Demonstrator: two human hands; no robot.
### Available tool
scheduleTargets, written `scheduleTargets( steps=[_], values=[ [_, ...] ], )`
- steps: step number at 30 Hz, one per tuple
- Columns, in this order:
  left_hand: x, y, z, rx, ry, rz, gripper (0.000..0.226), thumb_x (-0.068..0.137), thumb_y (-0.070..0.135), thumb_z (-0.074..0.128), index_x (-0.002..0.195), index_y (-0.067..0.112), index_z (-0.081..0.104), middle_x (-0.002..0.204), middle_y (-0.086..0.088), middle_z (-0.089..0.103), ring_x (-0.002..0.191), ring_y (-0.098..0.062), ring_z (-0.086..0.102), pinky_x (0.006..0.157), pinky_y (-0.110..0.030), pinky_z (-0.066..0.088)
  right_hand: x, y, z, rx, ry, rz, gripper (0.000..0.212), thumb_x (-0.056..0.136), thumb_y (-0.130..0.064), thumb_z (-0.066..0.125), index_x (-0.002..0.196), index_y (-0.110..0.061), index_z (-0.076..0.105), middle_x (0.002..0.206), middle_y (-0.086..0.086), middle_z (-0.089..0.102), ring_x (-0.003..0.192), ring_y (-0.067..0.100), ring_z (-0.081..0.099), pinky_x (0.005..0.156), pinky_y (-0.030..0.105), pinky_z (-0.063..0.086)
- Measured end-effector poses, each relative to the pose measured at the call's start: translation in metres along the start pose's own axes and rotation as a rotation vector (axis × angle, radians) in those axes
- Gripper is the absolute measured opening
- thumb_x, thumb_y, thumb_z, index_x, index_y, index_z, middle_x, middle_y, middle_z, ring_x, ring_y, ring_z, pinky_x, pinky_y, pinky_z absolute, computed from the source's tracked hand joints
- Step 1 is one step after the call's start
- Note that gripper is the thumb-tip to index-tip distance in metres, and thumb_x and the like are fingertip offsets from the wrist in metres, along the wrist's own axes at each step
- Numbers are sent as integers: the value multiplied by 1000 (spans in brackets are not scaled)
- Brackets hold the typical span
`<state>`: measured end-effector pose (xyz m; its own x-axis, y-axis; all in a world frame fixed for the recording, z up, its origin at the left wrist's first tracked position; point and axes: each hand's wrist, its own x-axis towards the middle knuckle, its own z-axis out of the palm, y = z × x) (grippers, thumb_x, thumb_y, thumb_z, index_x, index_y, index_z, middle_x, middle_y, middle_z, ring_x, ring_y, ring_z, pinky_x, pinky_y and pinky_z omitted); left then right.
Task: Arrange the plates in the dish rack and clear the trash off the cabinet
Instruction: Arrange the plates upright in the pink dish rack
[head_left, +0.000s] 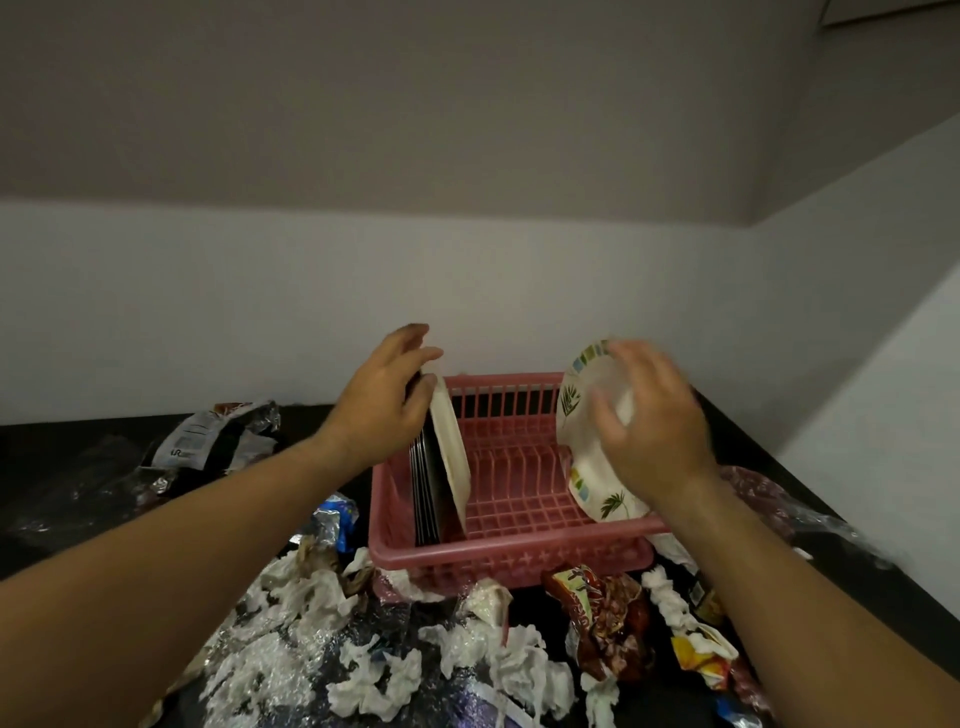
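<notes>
A pink plastic dish rack (511, 551) stands on the dark cabinet top (62, 467). Several plates (451, 457) stand on edge at its left end, a cream one nearest the middle. My left hand (382, 400) holds the top edges of these plates, thumb on the near side. My right hand (654, 421) grips a white plate with a palm-leaf pattern (576, 415), tilted upright above the rack's right end. Crumpled white tissues (363, 665) and snack wrappers (605, 618) litter the cabinet in front of the rack.
A crumpled silver and black bag (218, 439) lies at the back left. Clear plastic wrap (774, 499) lies right of the rack. A blue foil wrapper (337, 519) sits by the rack's left side. White walls meet in a corner behind and to the right.
</notes>
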<state>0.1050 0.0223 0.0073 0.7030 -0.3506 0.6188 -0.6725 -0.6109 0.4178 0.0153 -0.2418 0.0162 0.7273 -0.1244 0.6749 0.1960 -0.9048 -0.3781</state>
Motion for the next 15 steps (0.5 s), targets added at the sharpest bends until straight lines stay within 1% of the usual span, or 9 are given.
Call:
scheduleTargets(
  steps=[2, 4, 5, 7, 9, 10, 12, 13, 15],
  values=[
    [1, -2, 5, -11, 1, -53, 44, 98, 22, 52, 138, 6, 48, 153, -7, 33, 139, -15, 30, 110, -24, 23, 1, -28, 14, 80, -226, -57, 45, 97, -40, 50, 137, -19, 52, 139, 0, 53, 129, 14, 44, 103, 28, 33],
    [3, -4, 6, -6, -41, -144, 55, 99, 35, 49, 145, 7, 39, 155, -7, 31, 142, -18, 27, 109, -24, 19, -5, -48, 36, 152, -449, -32, 49, 98, -44, 51, 142, -22, 48, 145, -2, 48, 133, 13, 41, 105, 28, 32],
    [4, -6, 7, -13, -68, -182, 59, 98, 40, 47, 147, 8, 35, 155, -7, 31, 142, -18, 27, 108, -23, 18, -8, -55, 47, 185, -515, -8, 52, 98, -45, 51, 145, -24, 45, 148, -4, 45, 135, 13, 40, 103, 26, 29],
    [4, -10, 8, -35, -106, -205, 63, 98, 46, 44, 149, 11, 31, 155, -6, 31, 142, -18, 27, 109, -23, 18, -17, -64, 64, 303, -562, 68, 57, 97, -47, 52, 149, -28, 37, 152, -7, 41, 136, 12, 38, 100, 25, 29],
    [4, -14, 8, -38, -124, -184, 59, 100, 45, 39, 149, 13, 32, 156, -4, 31, 143, -15, 26, 110, -23, 18, -23, -69, 76, 449, -557, 178, 62, 96, -44, 55, 151, -34, 28, 151, -6, 41, 132, 13, 44, 98, 28, 38],
    [5, -16, 7, -35, -133, -169, 56, 102, 42, 37, 149, 14, 32, 155, -3, 32, 143, -14, 26, 111, -24, 17, -25, -71, 81, 476, -546, 211, 64, 95, -39, 56, 151, -37, 26, 147, -3, 47, 125, 14, 52, 94, 29, 46],
    [7, -21, 4, -30, -153, -135, 50, 103, 38, 34, 148, 16, 34, 155, -2, 33, 143, -13, 25, 112, -24, 16, -28, -74, 90, 440, -511, 235, 65, 92, -28, 54, 148, -40, 24, 124, 1, 62, 93, 12, 67, 70, 27, 56],
    [8, -23, 2, -23, -161, -113, 49, 103, 37, 34, 148, 17, 36, 154, -2, 35, 143, -12, 26, 111, -24, 16, -29, -75, 94, 416, -484, 247, 65, 90, -25, 52, 146, -42, 25, 108, 0, 67, 76, 10, 68, 57, 26, 55],
    [9, -25, 0, 1, -154, -52, 47, 101, 37, 34, 143, 17, 43, 148, -3, 45, 135, -10, 35, 105, -21, 22, -30, -76, 103, 380, -438, 294, 60, 90, -21, 49, 141, -43, 25, 84, -2, 66, 55, 10, 63, 43, 23, 50]
  ],
)
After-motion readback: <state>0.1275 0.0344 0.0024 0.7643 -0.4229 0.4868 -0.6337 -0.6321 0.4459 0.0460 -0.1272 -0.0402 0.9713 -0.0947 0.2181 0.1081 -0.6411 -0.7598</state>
